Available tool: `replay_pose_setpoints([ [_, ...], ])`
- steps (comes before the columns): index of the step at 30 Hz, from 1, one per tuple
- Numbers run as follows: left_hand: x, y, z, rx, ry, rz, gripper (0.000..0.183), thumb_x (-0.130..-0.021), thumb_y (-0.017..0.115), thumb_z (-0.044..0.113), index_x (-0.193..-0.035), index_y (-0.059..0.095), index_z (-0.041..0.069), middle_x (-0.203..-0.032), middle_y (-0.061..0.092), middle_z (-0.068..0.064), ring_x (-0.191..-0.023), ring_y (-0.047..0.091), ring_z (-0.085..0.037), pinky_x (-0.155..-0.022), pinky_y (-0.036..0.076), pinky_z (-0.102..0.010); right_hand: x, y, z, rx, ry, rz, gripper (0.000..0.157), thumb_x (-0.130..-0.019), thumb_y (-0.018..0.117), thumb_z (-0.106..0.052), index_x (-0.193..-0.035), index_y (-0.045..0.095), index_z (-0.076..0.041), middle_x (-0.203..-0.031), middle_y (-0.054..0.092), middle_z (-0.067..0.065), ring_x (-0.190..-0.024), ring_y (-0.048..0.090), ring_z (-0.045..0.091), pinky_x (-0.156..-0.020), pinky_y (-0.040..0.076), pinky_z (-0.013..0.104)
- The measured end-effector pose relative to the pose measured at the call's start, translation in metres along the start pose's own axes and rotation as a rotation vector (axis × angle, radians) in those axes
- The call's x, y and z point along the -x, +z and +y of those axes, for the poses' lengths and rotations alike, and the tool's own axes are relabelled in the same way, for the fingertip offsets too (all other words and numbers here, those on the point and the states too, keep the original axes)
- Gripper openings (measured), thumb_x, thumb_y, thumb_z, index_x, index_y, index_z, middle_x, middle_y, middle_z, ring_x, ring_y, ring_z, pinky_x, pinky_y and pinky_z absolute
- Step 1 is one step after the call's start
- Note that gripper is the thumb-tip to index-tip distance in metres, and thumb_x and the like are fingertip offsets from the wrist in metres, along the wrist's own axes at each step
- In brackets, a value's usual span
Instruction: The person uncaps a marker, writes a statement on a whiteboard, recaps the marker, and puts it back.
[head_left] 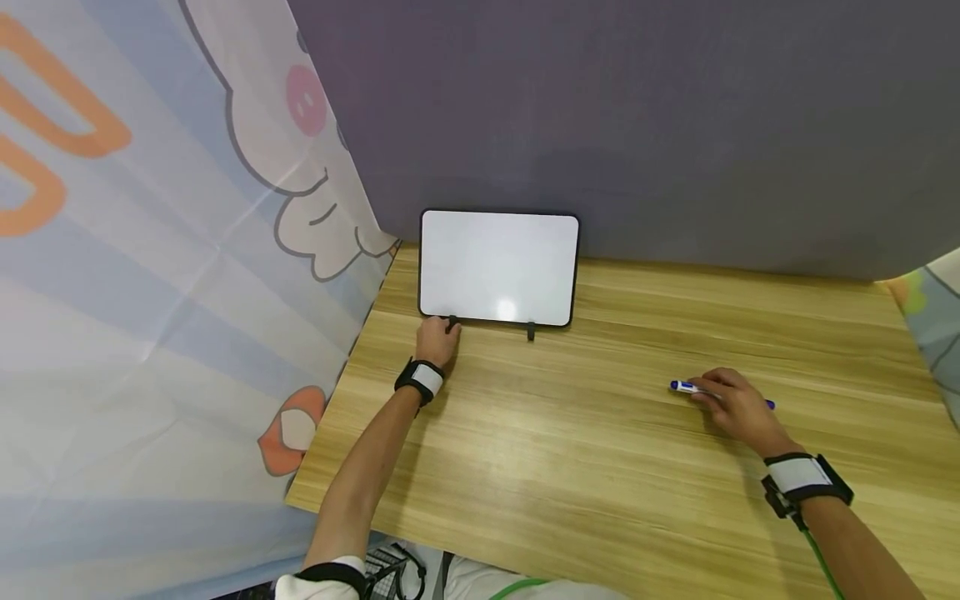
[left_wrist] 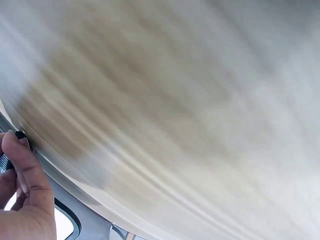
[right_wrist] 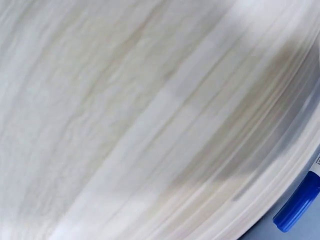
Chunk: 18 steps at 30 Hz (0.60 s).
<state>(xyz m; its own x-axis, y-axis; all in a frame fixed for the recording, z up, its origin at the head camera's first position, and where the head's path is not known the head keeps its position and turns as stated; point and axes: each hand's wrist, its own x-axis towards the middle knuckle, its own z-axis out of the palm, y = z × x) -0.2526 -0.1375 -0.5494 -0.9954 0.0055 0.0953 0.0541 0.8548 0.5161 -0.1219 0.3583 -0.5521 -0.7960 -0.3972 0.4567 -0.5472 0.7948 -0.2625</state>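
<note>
A small whiteboard [head_left: 498, 267] with a black frame stands propped at the back of the wooden table, its surface blank. My left hand [head_left: 438, 340] is at its lower left corner, pinching the black foot [head_left: 452, 322] of its stand. In the left wrist view, the fingers [left_wrist: 31, 175] close around this small dark piece. A second black foot [head_left: 531, 332] juts out under the board farther right. Over the right part of the table, my right hand [head_left: 738, 408] grips a white marker [head_left: 686, 387] with blue ends. The right wrist view catches only the marker's blue end [right_wrist: 297, 202].
Behind the table [head_left: 570, 467] rises a dark grey panel [head_left: 637, 125]. A printed cloth [head_left: 172, 333] hangs along the left side. A green cable [head_left: 821, 562] runs from the right wrist strap.
</note>
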Motion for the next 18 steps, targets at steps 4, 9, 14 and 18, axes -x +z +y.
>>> replay_pose_setpoints([
  [4,0.003,0.001,0.003,-0.007,0.019,0.005,0.043,-0.089,0.061,0.021,-0.051,0.047,0.008,-0.051,0.047,-0.005,-0.052,0.044,-0.015,-0.053,0.038,-0.025,-0.004,0.001,-0.006,-0.004,-0.043,-0.001,0.040,-0.056,0.079,0.005,-0.094,0.071,-0.002,-0.087,0.057,0.009,-0.074,0.048,0.016,-0.063,0.036,0.017],
  [9,0.007,0.002,0.008,-0.007,0.018,-0.008,0.046,-0.089,0.062,0.020,-0.050,0.041,0.009,-0.049,0.041,-0.001,-0.051,0.041,-0.013,-0.053,0.038,-0.025,-0.005,0.002,-0.009,-0.005,-0.051,-0.017,0.039,-0.058,0.079,0.004,-0.095,0.071,-0.002,-0.087,0.056,0.008,-0.074,0.047,0.013,-0.062,0.034,0.015],
  [14,0.009,0.003,0.014,-0.025,0.022,-0.015,0.041,-0.089,0.062,0.020,-0.053,0.051,0.005,-0.058,0.060,-0.010,-0.057,0.055,-0.017,-0.058,0.048,-0.030,-0.005,0.002,-0.012,0.013,-0.049,-0.026,0.040,-0.057,0.079,0.003,-0.096,0.071,-0.003,-0.088,0.056,0.007,-0.075,0.048,0.014,-0.062,0.034,0.015],
  [18,0.011,0.005,0.019,-0.036,0.025,-0.032,0.039,-0.090,0.061,0.022,-0.056,0.054,0.004,-0.064,0.065,-0.013,-0.062,0.060,-0.020,-0.060,0.050,-0.031,-0.004,-0.001,-0.013,0.024,-0.055,-0.028,0.041,-0.057,0.080,0.003,-0.097,0.070,-0.004,-0.089,0.057,0.007,-0.076,0.049,0.015,-0.063,0.035,0.016],
])
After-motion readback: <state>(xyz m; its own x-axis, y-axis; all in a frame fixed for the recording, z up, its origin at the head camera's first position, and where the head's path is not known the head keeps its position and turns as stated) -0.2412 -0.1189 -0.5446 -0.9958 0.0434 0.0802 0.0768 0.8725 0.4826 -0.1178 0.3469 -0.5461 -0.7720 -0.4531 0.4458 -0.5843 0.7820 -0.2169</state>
